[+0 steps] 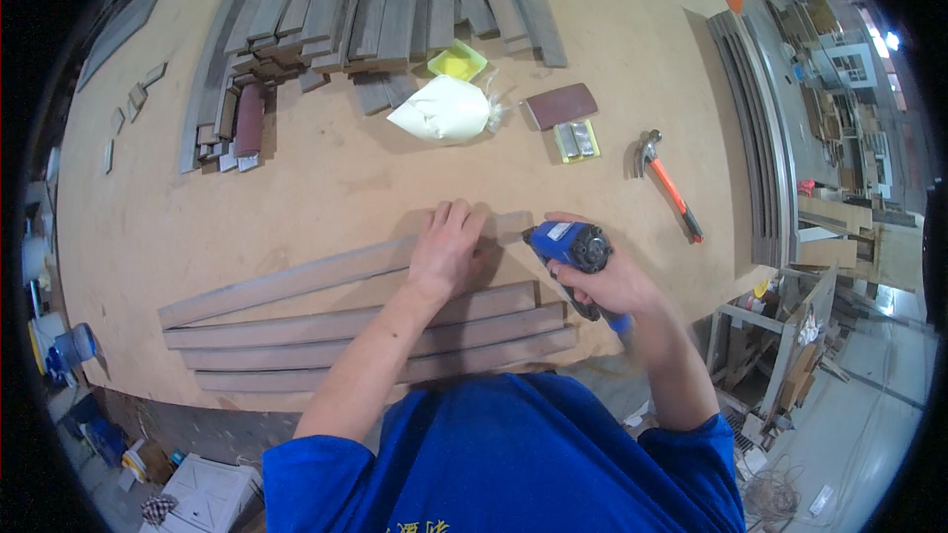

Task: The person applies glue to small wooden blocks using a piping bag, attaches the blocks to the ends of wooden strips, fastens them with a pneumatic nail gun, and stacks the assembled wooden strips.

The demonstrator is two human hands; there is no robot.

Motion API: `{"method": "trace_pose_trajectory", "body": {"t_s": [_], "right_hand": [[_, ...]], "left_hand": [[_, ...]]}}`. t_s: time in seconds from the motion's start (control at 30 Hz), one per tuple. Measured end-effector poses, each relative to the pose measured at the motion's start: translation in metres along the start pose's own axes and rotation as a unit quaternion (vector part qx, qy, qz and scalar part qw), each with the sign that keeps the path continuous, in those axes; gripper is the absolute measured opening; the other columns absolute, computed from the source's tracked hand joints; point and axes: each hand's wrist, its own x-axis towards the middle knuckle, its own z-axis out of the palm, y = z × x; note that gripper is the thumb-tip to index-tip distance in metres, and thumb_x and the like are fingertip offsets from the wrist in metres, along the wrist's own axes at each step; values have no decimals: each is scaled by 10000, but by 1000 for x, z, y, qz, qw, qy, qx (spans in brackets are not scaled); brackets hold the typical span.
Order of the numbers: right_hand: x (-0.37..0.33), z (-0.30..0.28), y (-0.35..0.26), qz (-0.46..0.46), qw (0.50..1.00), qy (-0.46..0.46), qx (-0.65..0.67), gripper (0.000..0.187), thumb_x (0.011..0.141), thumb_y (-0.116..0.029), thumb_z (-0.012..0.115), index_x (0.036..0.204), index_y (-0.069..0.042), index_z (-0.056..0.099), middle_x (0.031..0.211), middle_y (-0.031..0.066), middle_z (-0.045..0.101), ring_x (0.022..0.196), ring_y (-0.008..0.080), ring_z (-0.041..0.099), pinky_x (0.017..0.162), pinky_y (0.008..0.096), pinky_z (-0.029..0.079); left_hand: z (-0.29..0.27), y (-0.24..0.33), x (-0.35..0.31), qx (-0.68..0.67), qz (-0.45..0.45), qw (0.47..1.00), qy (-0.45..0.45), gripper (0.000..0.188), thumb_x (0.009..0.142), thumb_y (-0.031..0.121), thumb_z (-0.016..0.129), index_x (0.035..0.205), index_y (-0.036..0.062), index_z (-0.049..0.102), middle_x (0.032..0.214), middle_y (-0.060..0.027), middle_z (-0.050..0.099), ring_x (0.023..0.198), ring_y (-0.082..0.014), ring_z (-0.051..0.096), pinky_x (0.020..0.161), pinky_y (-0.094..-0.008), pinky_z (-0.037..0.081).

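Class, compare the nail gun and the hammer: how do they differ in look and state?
The nail gun is bulky, the hammer slim. The nail gun is blue and black; the hammer's handle is orange and black. The nail gun is in the right hand, while the hammer lies on the table. Both are tools.

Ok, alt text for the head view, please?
The right hand holds a blue power tool at the end of a wooden strip, the left hand on that strip. Three more strips lie nearer the body; a hammer lies farther right.
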Motion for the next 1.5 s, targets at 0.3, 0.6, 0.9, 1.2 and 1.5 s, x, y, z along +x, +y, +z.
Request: {"method": "trace_pose_trajectory", "body": {"t_s": [0.3,0.6,0.9,1.2,1.5], "right_hand": [[-6,-2,2,-11,999,14,46,671,877,-169,755,1499,-183,502,910,16,644,635,80,567,582,259,516],[-4,5,-24,-36,999,-21,4,668,886,-206,770,1498,-199,502,922,19,652,629,84,565,594,269,515],[18,22,-40,-14,998,-52,-38,667,854,-212,769,1473,-181,525,990,47,678,614,105,580,617,292,541],[16,25,-42,-14,998,-44,-46,683,862,-208,765,1491,-183,501,976,47,673,620,112,590,614,299,545],[6,25,-26,-7,997,-45,-63,684,871,-258,778,1490,-190,495,990,70,689,637,128,608,643,312,558]], "left_hand": [[1,3,1,15,-10,1000,-9,584,725,189,855,1236,84,591,1144,-136,543,1145,-368,533,945,-497,490],[-12,-7,-6,39,-13,999,-20,552,786,298,823,1251,104,600,1169,-98,569,1195,-308,526,1019,-473,436],[-16,-8,-9,31,-14,999,-14,506,821,357,778,1224,104,604,1177,-93,576,1189,-304,521,1032,-470,419],[-17,-8,-9,20,-10,1000,-16,499,803,336,792,1203,98,612,1176,-98,575,1184,-309,522,1022,-471,420],[-18,-6,-8,16,5,1000,11,521,789,286,813,1233,104,611,1164,-98,582,1173,-319,530,1002,-477,442]]}}
